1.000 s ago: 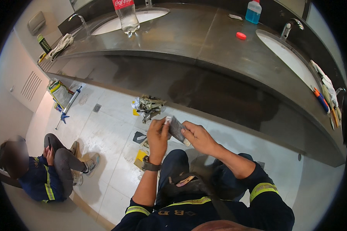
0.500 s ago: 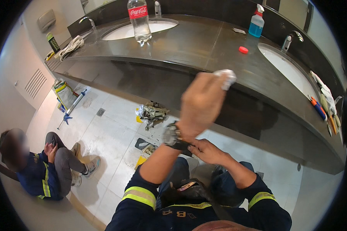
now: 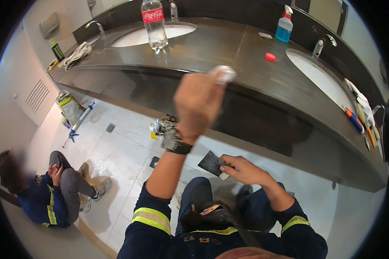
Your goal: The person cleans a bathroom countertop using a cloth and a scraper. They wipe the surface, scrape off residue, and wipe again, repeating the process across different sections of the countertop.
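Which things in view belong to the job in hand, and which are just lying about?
Likely in the job:
white wad, in the left hand
dark plate, in the right hand
perhaps the counter, edge near the wad, contact unclear

Apparently just lying about, no hand on them:
clear bottle
spray bottle
red cap
caulking gun, on the floor

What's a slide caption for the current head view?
Left hand holds a white wad near the sink counter; right hand grips a flat dark piece lower down.

Dark countertop [image 3: 216, 49] with clear bottle [image 3: 155, 33], blue spray bottle [image 3: 283, 32], red cap [image 3: 270, 57], whitish cloth [image 3: 78, 55]
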